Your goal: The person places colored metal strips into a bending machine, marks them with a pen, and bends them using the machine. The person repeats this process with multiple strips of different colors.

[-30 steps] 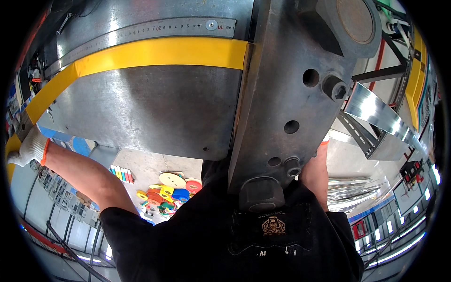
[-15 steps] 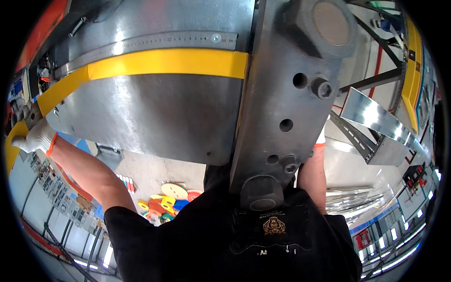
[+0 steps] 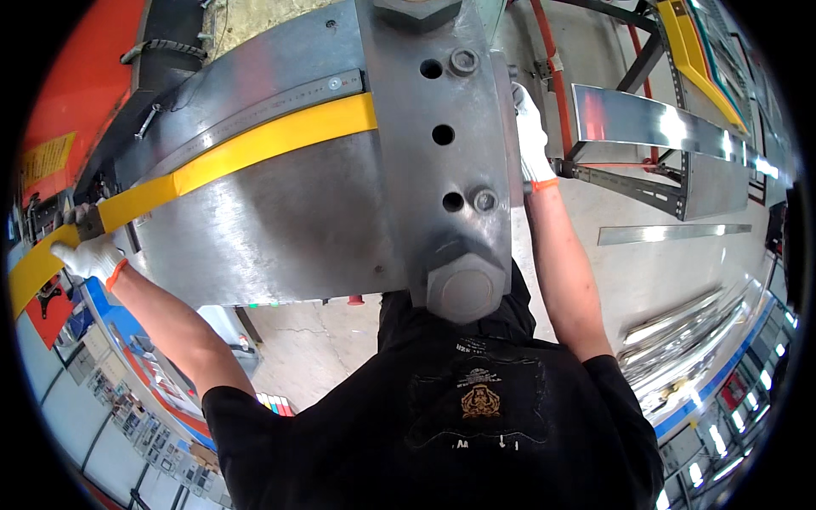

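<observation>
A long yellow strip [image 3: 280, 138] lies across the flat grey metal bed [image 3: 280, 229], its right end against a thick steel block [image 3: 404, 161] with bolts and holes. At the far left my left hand [image 3: 92, 257], in a white glove with an orange cuff, is closed around the strip, thumb on the near side. A small dark piece [image 3: 88, 224] sits on the strip beside my fingers. My right hand [image 3: 531, 140], gloved likewise, rests along the block's right side; its fingers are mostly hidden. A steel ruler [image 3: 263, 106] is fixed behind the strip.
A large hex bolt [image 3: 463, 285] juts from the block's near end, close to my body. On the right stand a shiny metal sheet [image 3: 663, 123] on a dark frame and a bundle of metallic strips [image 3: 680, 331] on the floor. An orange-red panel [image 3: 85, 76] rises at back left.
My view has shifted, so the bed and block appear further left. My right hand now shows beside the block, where the block hid most of it before. My left hand still grips the strip.
</observation>
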The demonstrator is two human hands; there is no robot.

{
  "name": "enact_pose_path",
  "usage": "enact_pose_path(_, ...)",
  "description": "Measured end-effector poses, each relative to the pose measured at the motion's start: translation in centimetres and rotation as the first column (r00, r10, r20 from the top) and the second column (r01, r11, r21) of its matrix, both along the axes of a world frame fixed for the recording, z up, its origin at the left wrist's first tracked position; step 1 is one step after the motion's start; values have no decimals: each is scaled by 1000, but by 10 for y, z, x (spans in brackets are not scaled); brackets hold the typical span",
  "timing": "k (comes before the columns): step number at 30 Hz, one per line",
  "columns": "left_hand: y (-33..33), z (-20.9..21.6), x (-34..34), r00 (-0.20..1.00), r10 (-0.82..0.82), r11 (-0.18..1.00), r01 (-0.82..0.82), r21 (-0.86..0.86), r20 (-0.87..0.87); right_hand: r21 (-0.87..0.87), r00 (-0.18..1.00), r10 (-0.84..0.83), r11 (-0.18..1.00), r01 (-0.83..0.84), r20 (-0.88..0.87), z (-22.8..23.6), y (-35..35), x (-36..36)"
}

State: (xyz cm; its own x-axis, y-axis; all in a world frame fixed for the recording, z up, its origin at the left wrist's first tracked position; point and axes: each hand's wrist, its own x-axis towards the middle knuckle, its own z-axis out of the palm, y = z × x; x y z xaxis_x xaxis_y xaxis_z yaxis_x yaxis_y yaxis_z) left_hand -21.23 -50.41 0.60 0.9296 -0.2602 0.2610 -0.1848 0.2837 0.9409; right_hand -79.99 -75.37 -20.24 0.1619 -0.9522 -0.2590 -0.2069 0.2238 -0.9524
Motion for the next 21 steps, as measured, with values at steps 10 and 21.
enact_pose_path(10,-7,3,-26,985,-126,990,133,-55,120,197,895,-411,905,377,172,-28,86,-138)
enact_pose_path(21,-4,1,-9,975,-205,964,216,-157,88,447,676,-734,587,675,-57,-58,208,-287)
